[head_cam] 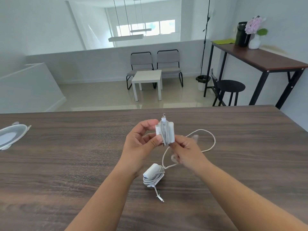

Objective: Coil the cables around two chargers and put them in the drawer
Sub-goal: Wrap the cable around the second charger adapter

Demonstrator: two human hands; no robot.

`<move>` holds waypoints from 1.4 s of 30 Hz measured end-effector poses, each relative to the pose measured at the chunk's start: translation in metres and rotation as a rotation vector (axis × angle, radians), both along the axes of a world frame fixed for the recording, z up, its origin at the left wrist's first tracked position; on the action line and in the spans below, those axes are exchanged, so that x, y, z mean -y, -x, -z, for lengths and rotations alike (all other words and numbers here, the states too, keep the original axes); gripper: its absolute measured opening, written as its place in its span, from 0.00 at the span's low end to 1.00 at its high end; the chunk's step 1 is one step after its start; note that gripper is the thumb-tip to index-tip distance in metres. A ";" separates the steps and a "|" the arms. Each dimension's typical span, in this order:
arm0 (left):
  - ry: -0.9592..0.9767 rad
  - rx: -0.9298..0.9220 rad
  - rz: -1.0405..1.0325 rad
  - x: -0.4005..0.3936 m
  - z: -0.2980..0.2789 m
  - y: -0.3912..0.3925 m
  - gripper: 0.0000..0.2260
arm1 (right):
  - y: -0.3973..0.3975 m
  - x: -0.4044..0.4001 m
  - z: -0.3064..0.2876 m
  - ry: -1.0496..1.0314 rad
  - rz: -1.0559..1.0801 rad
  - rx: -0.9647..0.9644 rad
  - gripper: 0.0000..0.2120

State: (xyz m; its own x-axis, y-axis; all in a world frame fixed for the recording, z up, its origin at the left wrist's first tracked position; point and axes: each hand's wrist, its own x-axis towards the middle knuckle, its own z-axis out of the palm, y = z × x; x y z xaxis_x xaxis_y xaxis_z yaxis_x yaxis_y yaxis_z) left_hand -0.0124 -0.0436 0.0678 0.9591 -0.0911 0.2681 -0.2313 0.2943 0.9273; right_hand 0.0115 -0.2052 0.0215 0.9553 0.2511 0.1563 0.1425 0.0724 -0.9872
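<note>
The left hand (141, 140) pinched a white charger (165, 133) between thumb and fingers above the middle of the bench (66, 164), a few turns of cable already round it. The right hand (186, 152), fingers curled, held the loose cable (211, 139), which looped over the bench toward the right edge. A second charger (152, 174), fully wound, lay nearer the front edge. A clear lid (11, 135) rested at the left edge.

One white charger (165, 133) is upright in the air, half wrapped, its cable (209, 139) looping loose. The second charger (152, 175) lies fully coiled on the tabletop (66, 155).
</note>
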 end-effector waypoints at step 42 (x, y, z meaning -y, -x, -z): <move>-0.296 -0.076 -0.405 0.000 0.007 0.001 0.11 | 0.013 0.016 -0.071 1.047 -0.096 0.774 0.14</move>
State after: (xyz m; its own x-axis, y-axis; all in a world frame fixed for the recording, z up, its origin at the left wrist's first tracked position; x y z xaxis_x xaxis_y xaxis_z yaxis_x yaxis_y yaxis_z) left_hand -0.0137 -0.0432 0.0603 0.9490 0.2304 0.2154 -0.2013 -0.0834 0.9760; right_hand -0.0019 -0.2217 0.0921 0.6777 0.6497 0.3445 0.7330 -0.6343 -0.2457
